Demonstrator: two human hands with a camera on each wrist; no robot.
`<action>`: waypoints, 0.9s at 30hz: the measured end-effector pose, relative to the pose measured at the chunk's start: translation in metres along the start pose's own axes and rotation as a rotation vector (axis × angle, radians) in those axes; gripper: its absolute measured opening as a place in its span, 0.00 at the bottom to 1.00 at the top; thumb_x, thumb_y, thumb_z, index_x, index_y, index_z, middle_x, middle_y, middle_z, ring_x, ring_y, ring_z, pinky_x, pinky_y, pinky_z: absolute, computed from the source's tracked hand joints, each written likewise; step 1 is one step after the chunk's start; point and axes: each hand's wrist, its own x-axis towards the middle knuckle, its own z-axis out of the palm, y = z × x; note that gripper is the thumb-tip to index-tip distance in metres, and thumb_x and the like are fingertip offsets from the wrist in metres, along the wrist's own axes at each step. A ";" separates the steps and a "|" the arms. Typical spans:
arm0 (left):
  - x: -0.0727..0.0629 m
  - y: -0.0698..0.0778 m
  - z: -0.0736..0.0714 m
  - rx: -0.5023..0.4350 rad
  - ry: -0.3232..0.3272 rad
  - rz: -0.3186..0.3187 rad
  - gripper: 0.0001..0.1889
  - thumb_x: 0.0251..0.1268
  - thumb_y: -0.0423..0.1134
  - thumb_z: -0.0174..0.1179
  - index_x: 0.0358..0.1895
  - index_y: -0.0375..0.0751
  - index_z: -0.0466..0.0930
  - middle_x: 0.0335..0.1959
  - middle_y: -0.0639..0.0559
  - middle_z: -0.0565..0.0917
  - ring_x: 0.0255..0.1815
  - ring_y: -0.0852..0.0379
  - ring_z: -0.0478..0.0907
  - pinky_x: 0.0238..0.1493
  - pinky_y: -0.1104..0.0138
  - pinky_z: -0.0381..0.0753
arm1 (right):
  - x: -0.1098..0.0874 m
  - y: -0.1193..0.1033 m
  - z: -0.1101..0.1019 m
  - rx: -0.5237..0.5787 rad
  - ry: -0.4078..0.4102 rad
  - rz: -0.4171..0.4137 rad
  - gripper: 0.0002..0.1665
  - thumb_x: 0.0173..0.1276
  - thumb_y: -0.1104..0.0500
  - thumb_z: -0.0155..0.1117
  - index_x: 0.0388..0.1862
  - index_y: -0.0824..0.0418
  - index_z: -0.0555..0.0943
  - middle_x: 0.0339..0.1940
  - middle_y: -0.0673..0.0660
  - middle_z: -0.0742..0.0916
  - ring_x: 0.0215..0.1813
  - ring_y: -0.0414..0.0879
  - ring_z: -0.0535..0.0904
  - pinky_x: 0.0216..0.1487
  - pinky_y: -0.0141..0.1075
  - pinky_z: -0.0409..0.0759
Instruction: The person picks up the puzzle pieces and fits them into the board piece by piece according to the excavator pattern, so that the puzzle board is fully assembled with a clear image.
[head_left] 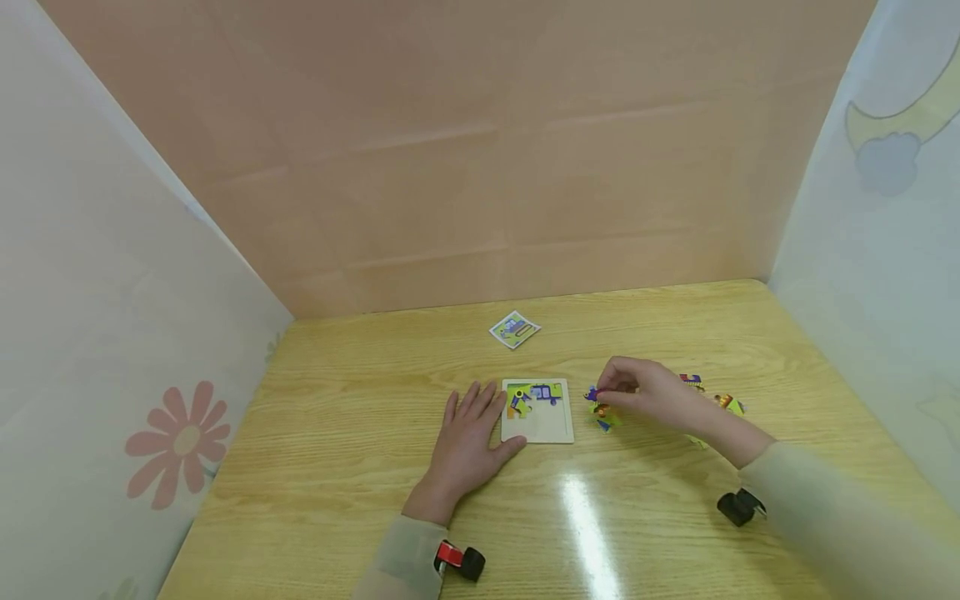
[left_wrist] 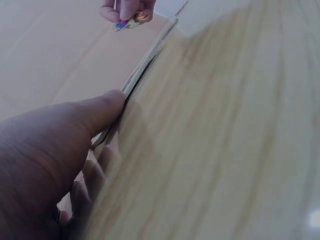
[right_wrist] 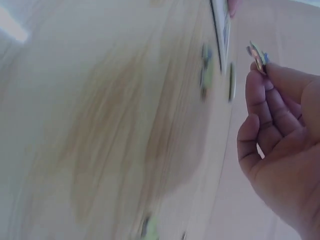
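A square puzzle board (head_left: pixel 551 428) lies on the table, with several joined pieces (head_left: pixel 546 392) along its upper part and a bare pale lower part. My left hand (head_left: pixel 467 443) rests with fingers spread at the board's left side, its thumb against the lower left edge. Between thumb and fingertips my right hand (head_left: pixel 651 393) pinches a small colourful puzzle piece (right_wrist: pixel 258 57), raised above the table to the right of the board. Loose puzzle pieces (head_left: pixel 604 424) lie below that hand, partly overlapped by the held piece in the head view.
Behind the board lies a small picture card (head_left: pixel 515 330). More loose pieces (head_left: pixel 729 404) are scattered right of and behind my right forearm. Papered walls (head_left: pixel 480 167) enclose the wooden table (head_left: pixel 360 417) at the back and both sides.
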 end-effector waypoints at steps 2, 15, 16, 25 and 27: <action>0.000 0.000 -0.001 -0.002 -0.003 -0.001 0.43 0.79 0.68 0.61 0.85 0.44 0.69 0.89 0.48 0.63 0.91 0.43 0.51 0.90 0.43 0.39 | 0.006 -0.004 0.005 0.041 -0.007 0.018 0.05 0.79 0.60 0.74 0.46 0.57 0.85 0.41 0.49 0.92 0.46 0.48 0.90 0.44 0.34 0.86; 0.000 0.000 -0.001 0.004 -0.008 -0.003 0.43 0.79 0.69 0.60 0.86 0.44 0.69 0.89 0.48 0.63 0.91 0.43 0.51 0.90 0.42 0.39 | 0.034 -0.021 0.044 0.055 0.072 0.060 0.04 0.79 0.60 0.74 0.42 0.58 0.86 0.41 0.50 0.92 0.45 0.47 0.90 0.45 0.37 0.87; 0.000 0.000 -0.002 0.005 -0.008 -0.002 0.43 0.79 0.69 0.60 0.86 0.44 0.69 0.89 0.48 0.63 0.91 0.43 0.51 0.90 0.42 0.39 | 0.035 -0.023 0.046 0.049 0.070 0.067 0.04 0.79 0.60 0.74 0.42 0.58 0.86 0.40 0.49 0.92 0.45 0.46 0.89 0.45 0.38 0.86; -0.002 0.000 -0.004 0.005 0.004 0.007 0.43 0.79 0.68 0.61 0.85 0.43 0.70 0.88 0.47 0.64 0.91 0.42 0.52 0.89 0.41 0.41 | 0.046 -0.033 0.067 0.006 0.066 0.121 0.04 0.79 0.59 0.74 0.42 0.56 0.86 0.38 0.48 0.90 0.42 0.44 0.86 0.43 0.38 0.86; -0.002 -0.001 -0.004 0.005 0.007 0.010 0.43 0.79 0.68 0.61 0.85 0.42 0.70 0.88 0.47 0.64 0.91 0.42 0.52 0.89 0.41 0.41 | 0.048 -0.035 0.071 -0.007 0.069 0.126 0.04 0.79 0.59 0.75 0.41 0.56 0.86 0.38 0.48 0.90 0.42 0.43 0.86 0.44 0.39 0.86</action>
